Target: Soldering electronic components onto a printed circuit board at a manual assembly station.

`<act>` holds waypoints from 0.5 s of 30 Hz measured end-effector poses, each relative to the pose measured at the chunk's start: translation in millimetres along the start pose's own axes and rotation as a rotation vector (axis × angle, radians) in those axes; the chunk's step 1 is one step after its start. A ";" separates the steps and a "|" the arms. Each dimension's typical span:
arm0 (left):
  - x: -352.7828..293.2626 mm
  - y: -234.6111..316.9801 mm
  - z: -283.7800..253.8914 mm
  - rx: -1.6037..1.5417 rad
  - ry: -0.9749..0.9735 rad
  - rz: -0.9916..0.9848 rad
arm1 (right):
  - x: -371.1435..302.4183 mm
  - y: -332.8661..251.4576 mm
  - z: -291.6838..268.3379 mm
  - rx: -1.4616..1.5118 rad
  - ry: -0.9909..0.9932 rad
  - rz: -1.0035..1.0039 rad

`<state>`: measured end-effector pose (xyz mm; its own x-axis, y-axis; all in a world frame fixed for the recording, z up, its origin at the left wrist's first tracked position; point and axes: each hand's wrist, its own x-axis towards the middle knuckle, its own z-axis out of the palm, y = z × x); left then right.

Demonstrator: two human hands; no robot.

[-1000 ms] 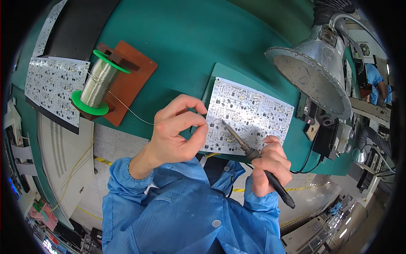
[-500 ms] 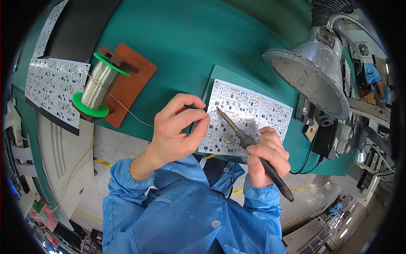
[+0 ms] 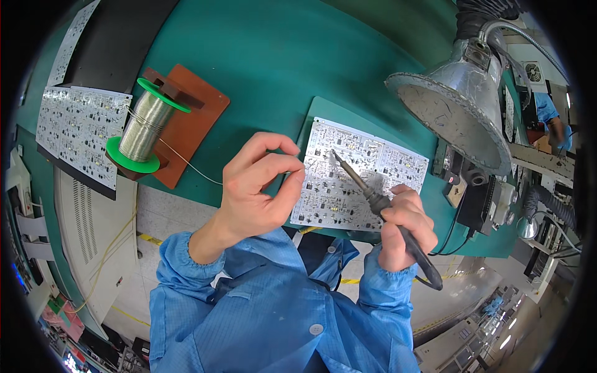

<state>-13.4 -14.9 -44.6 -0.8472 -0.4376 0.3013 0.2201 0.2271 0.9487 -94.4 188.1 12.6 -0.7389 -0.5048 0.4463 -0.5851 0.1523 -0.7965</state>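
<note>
My right hand (image 3: 407, 227) grips a soldering iron (image 3: 373, 198) by its dark handle. Its metal tip is over the upper left part of a white circuit board (image 3: 339, 208) crowded with small components; whether it touches cannot be told. My left hand (image 3: 258, 193), thumb and forefinger pinched, is at the board's left edge with solder wire (image 3: 193, 166) that trails back to a spool. The wire's end at the fingertips is too fine to make out. That spool (image 3: 146, 127), with green flanges, sits on a reddish-brown stand (image 3: 199, 93) left of my hand.
A green mat (image 3: 273, 56) covers the bench, and a smaller green board (image 3: 323, 107) lies under the circuit board. More circuit boards (image 3: 81, 127) lie at far left. A metal extraction hood (image 3: 454, 112) overhangs the right side, near a black box (image 3: 482, 205) with a cable.
My right hand has shifted a little right, and the iron's tip has moved right and slightly away from my left fingertips. My left hand has barely moved.
</note>
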 end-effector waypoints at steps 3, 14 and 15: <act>4.6 -0.2 1.7 0.059 -0.040 0.051 | 1.5 1.8 -0.6 0.018 0.015 0.012; 7.4 -4.0 8.5 0.121 -0.047 0.042 | 4.6 5.8 1.4 0.024 -0.058 0.029; 7.2 -4.3 8.6 0.129 -0.047 0.043 | 4.8 6.0 1.1 0.031 -0.059 0.027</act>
<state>-24.6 -11.6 -47.4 -0.8608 -0.3844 0.3335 0.1949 0.3563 0.9138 -101.1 185.7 9.5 -0.7329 -0.5505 0.3998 -0.5534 0.1405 -0.8210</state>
